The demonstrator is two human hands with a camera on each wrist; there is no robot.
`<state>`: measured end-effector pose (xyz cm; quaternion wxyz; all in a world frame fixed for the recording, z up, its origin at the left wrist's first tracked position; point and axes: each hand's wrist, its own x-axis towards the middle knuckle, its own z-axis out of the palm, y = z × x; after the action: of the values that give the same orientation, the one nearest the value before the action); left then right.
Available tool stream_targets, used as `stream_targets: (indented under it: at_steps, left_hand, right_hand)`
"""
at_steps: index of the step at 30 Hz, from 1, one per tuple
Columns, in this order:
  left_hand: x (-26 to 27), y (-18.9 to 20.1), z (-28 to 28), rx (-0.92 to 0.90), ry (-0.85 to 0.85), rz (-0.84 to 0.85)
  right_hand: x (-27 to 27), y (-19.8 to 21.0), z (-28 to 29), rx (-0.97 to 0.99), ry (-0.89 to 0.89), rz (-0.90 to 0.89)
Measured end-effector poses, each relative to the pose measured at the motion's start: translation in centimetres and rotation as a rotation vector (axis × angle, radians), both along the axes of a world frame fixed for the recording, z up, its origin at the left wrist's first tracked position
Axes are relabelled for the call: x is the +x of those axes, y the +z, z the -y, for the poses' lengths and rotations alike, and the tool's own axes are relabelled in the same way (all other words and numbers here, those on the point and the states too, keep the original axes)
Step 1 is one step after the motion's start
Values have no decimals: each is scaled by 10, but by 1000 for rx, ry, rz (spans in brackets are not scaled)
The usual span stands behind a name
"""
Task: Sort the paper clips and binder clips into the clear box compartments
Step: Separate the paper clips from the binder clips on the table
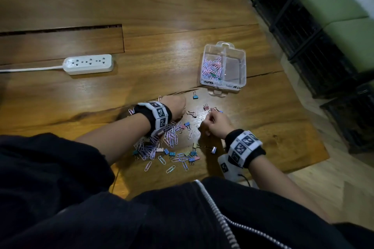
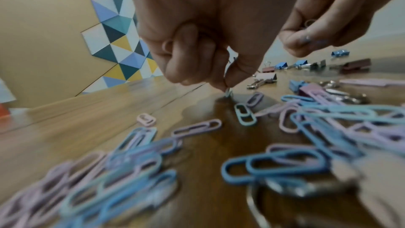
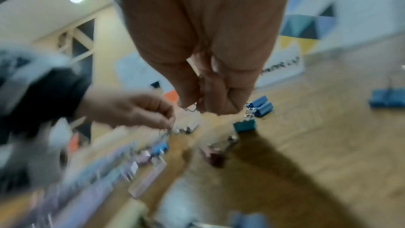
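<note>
The clear box [image 1: 243,60] stands at the back right of the wooden table; its left compartment holds pastel paper clips [image 1: 212,67], and I see nothing in the right one. A heap of paper clips [image 1: 171,134] and scattered binder clips [image 1: 187,124] lie near the front edge. My left hand [image 1: 180,111] reaches over the heap and pinches a paper clip [image 2: 228,91] against the table, with a pink clip [image 2: 166,46] tucked in its curled fingers. My right hand [image 1: 210,123] hovers just right of it, its fingers curled around a binder clip whose wire loop [image 2: 309,22] shows.
A white power strip [image 1: 89,64] with its cord lies at the left. A blue binder clip [image 1: 195,96] sits alone in front of the box. A crack in the wood [image 1: 263,75] runs across the table. Black crates [image 1: 303,50] stand beyond the right edge.
</note>
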<state>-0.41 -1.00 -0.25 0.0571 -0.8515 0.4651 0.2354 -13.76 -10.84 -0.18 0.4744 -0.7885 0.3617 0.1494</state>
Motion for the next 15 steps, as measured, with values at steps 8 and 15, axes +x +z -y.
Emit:
stream_targets:
  at_steps: [8, 15]
  left_hand:
    - [9, 5, -26, -315, 602, -729]
    - [0, 10, -41, -551, 881, -1371]
  right_hand:
    - [-12, 10, 0, 831, -469, 247]
    - [14, 7, -26, 204, -175, 40]
